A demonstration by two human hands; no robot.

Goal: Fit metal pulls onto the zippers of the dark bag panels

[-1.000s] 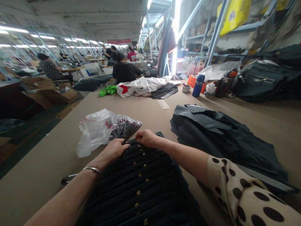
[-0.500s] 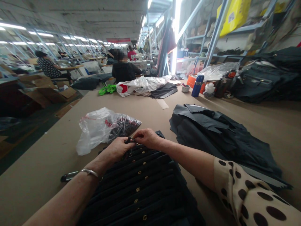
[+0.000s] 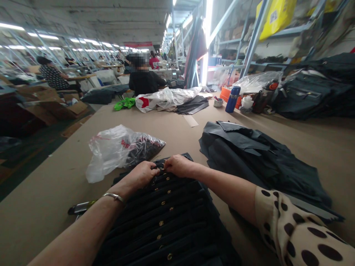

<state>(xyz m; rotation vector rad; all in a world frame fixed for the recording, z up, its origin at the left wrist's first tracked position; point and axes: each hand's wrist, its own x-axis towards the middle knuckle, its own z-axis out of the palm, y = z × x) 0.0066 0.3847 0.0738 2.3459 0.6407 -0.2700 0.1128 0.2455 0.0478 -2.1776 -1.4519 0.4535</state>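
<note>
A stack of overlapping dark fabric pieces (image 3: 177,218) lies in front of me, with a row of small gold-coloured metal fittings (image 3: 161,223) running down its middle. At its far end my left hand (image 3: 142,174) is closed, thumb and fingers pinched together. My right hand (image 3: 179,165) pinches just beside it, close to a small shiny metal part. What sits between the fingertips is too small and covered to make out. Left of the hands, a clear plastic bag (image 3: 111,151) with dark contents rests on the table.
The brown table (image 3: 61,177) carries a pile of dark cloth (image 3: 257,159) at right. A black-handled tool (image 3: 80,208) lies partly behind my left forearm. Farther back are a white plastic bundle (image 3: 169,99), a blue bottle (image 3: 233,99) and a small cup (image 3: 218,102). People sit beyond.
A small black piece stood up at my left fingertips; it no longer shows there. Both hands are now lower against the stack's far end, and my right hand has shifted slightly right.
</note>
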